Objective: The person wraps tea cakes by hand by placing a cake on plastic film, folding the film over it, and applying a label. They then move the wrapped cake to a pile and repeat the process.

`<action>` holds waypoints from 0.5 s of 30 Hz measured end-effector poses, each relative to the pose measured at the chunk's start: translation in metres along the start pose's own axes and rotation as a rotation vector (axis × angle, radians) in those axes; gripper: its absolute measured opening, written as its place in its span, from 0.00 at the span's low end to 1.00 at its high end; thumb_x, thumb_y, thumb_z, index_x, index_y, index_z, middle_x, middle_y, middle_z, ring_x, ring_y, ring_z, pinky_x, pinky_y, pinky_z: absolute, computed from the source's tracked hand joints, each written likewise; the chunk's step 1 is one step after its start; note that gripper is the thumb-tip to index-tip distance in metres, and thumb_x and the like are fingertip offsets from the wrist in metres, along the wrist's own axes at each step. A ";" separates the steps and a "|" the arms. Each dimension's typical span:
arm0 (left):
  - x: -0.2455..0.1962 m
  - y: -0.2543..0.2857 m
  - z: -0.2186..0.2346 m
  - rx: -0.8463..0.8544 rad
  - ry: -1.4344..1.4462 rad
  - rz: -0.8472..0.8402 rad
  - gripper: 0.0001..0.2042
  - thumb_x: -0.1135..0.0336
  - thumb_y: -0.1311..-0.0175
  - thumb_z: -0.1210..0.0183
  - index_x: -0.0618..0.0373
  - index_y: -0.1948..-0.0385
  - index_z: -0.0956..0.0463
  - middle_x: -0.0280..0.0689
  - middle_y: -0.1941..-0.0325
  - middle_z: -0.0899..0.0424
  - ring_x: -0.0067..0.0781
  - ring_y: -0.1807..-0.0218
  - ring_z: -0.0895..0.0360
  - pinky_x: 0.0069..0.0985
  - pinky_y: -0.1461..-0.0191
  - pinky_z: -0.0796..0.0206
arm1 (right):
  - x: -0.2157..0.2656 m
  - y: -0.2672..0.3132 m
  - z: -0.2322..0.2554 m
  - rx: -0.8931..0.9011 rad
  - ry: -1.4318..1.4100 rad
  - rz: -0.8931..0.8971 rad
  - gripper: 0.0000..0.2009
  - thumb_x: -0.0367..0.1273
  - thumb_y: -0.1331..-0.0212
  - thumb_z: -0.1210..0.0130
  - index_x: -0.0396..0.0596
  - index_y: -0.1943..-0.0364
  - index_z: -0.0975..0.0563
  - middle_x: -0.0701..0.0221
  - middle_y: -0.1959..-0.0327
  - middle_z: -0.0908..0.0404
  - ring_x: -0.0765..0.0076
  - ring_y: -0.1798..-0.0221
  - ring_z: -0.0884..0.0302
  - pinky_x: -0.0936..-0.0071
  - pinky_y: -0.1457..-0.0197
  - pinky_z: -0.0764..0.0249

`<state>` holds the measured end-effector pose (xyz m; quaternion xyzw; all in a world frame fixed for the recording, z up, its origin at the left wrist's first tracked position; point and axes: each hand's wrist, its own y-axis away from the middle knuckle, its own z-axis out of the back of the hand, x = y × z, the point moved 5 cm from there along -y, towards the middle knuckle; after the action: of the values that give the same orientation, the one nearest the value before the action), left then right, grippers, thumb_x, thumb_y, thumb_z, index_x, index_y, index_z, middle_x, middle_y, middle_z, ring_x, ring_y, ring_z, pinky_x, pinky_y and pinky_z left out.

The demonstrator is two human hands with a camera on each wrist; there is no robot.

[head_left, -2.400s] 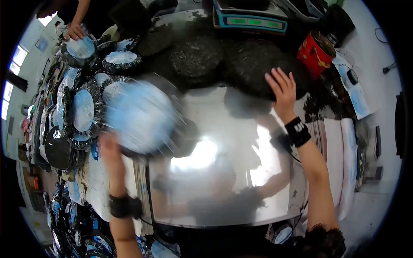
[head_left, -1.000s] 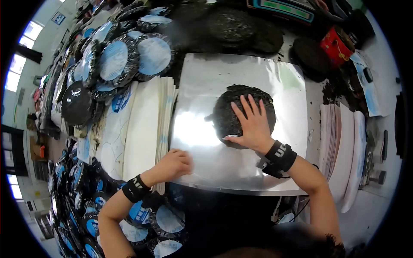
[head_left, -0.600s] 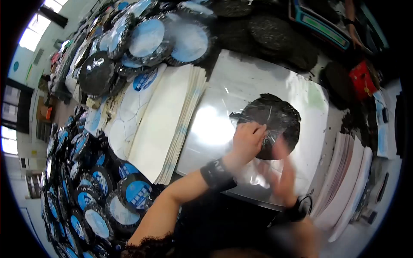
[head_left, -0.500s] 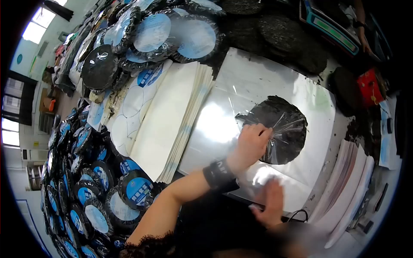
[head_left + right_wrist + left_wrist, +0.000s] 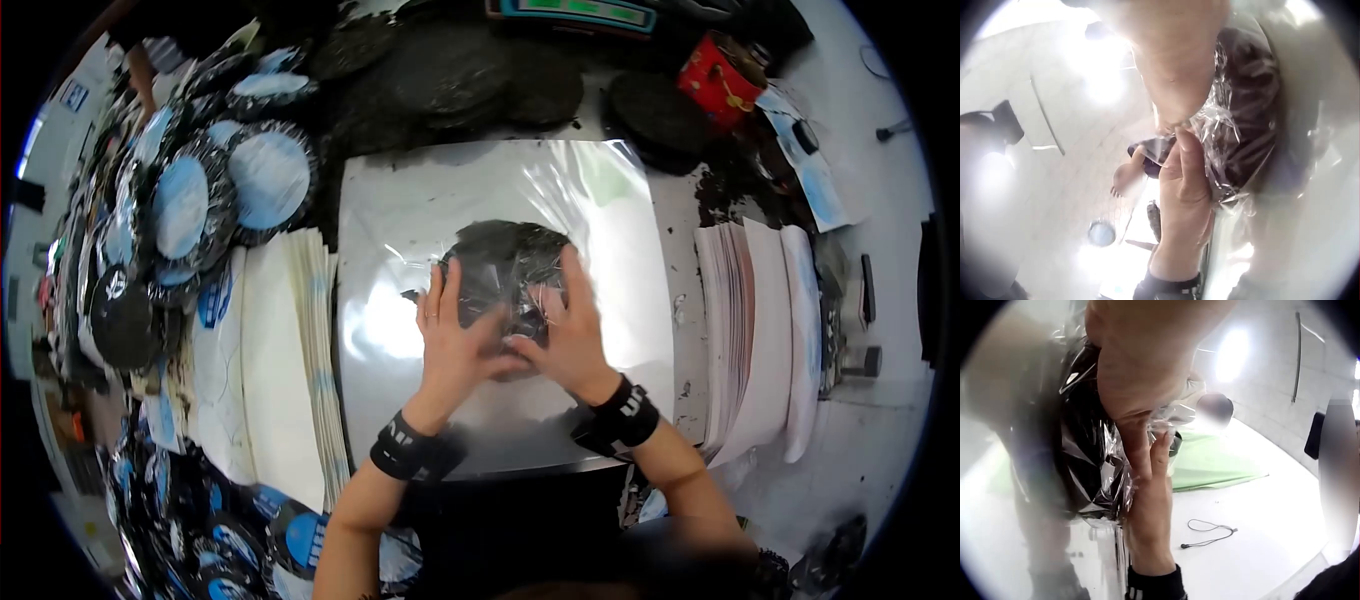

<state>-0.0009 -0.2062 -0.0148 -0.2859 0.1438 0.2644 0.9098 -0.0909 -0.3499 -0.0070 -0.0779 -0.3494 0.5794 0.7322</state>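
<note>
A dark, rough round cake (image 5: 500, 250) lies on a shiny metal sheet (image 5: 400, 200), covered by crinkled clear plastic film (image 5: 1219, 112). My left hand (image 5: 455, 345) rests on its left side, fingers extended along the edge and thumb blurred toward the middle. On the opposite side, my right hand (image 5: 578, 345) lies with fingers spread over the rim and thumb pointing inward. Both wrist views show the thumbs close together beside the bunched film, in front of the cake. The cake's near part is partly hidden by the hands.
Wrapped discs with blue labels (image 5: 270, 180) are piled at the left, beside a paper stack (image 5: 280, 350). Another paper stack (image 5: 730, 330) stands right. Behind are bare dark cakes (image 5: 450, 70), a green-lit scale (image 5: 580, 12) and a red tin (image 5: 715, 85).
My left hand has left its pinch near the cake's middle and moved to the left side. The right hand has come up from the sheet's front edge onto the cake. The head view has turned.
</note>
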 end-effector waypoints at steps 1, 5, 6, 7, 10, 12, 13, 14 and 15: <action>0.004 0.004 -0.007 0.009 0.153 0.111 0.44 0.45 0.62 0.22 0.59 0.39 0.23 0.52 0.29 0.33 0.48 0.39 0.23 0.32 0.43 0.28 | -0.006 0.005 -0.007 0.049 -0.110 -0.171 0.20 0.36 0.48 0.28 0.44 0.52 0.17 0.49 0.35 0.26 0.45 0.41 0.20 0.59 0.44 0.21; 0.009 0.005 -0.031 0.280 0.164 0.278 0.47 0.48 0.64 0.19 0.53 0.34 0.26 0.53 0.31 0.34 0.41 0.47 0.18 0.32 0.50 0.25 | -0.017 0.010 -0.029 0.311 -0.288 -0.450 0.21 0.41 0.50 0.27 0.45 0.54 0.17 0.55 0.43 0.21 0.44 0.40 0.24 0.51 0.40 0.26; 0.009 0.002 -0.031 0.387 0.071 0.222 0.47 0.49 0.64 0.18 0.54 0.34 0.26 0.51 0.32 0.32 0.42 0.48 0.18 0.32 0.50 0.25 | -0.017 0.007 -0.032 0.370 -0.252 -0.382 0.22 0.43 0.50 0.28 0.45 0.54 0.17 0.57 0.46 0.19 0.45 0.40 0.25 0.49 0.39 0.28; 0.008 -0.004 -0.028 0.489 -0.017 0.156 0.47 0.49 0.64 0.18 0.54 0.34 0.27 0.50 0.34 0.30 0.42 0.49 0.18 0.33 0.50 0.25 | -0.010 -0.016 -0.018 0.357 -0.134 -0.137 0.22 0.43 0.49 0.28 0.44 0.53 0.17 0.58 0.47 0.19 0.46 0.42 0.23 0.49 0.39 0.28; 0.006 -0.034 0.001 0.164 0.016 0.030 0.45 0.50 0.64 0.19 0.54 0.36 0.25 0.44 0.44 0.23 0.42 0.51 0.19 0.36 0.48 0.28 | -0.014 -0.054 0.000 0.234 -0.098 0.157 0.23 0.46 0.47 0.30 0.46 0.53 0.17 0.61 0.55 0.19 0.49 0.50 0.21 0.50 0.41 0.28; 0.021 -0.026 -0.013 0.114 0.249 0.217 0.43 0.51 0.62 0.20 0.53 0.37 0.23 0.40 0.49 0.20 0.45 0.47 0.23 0.41 0.42 0.33 | -0.039 -0.022 -0.031 0.219 -0.532 -0.076 0.25 0.47 0.48 0.29 0.46 0.52 0.18 0.62 0.56 0.19 0.49 0.52 0.21 0.52 0.42 0.28; 0.027 -0.011 -0.028 0.221 0.346 0.344 0.42 0.50 0.60 0.21 0.52 0.36 0.24 0.42 0.46 0.22 0.47 0.43 0.26 0.43 0.39 0.36 | -0.036 -0.011 -0.028 0.159 -0.383 -0.003 0.30 0.49 0.50 0.28 0.45 0.47 0.20 0.61 0.55 0.19 0.50 0.53 0.21 0.56 0.45 0.27; 0.030 0.000 -0.041 0.340 0.448 0.480 0.42 0.49 0.58 0.22 0.52 0.35 0.24 0.43 0.43 0.23 0.49 0.39 0.28 0.46 0.35 0.40 | -0.035 -0.006 -0.030 0.237 -0.316 0.005 0.35 0.52 0.51 0.27 0.45 0.43 0.22 0.62 0.57 0.19 0.50 0.53 0.21 0.56 0.45 0.27; 0.023 -0.002 -0.044 0.566 0.249 0.382 0.42 0.49 0.59 0.22 0.52 0.35 0.24 0.45 0.39 0.26 0.50 0.37 0.30 0.46 0.34 0.40 | -0.030 -0.018 -0.022 0.214 -0.264 0.049 0.34 0.53 0.51 0.27 0.46 0.44 0.21 0.63 0.58 0.19 0.51 0.55 0.21 0.56 0.46 0.27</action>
<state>0.0145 -0.2240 -0.0583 -0.0206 0.3720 0.3424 0.8625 -0.0658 -0.3764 -0.0264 0.0686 -0.3771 0.6362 0.6696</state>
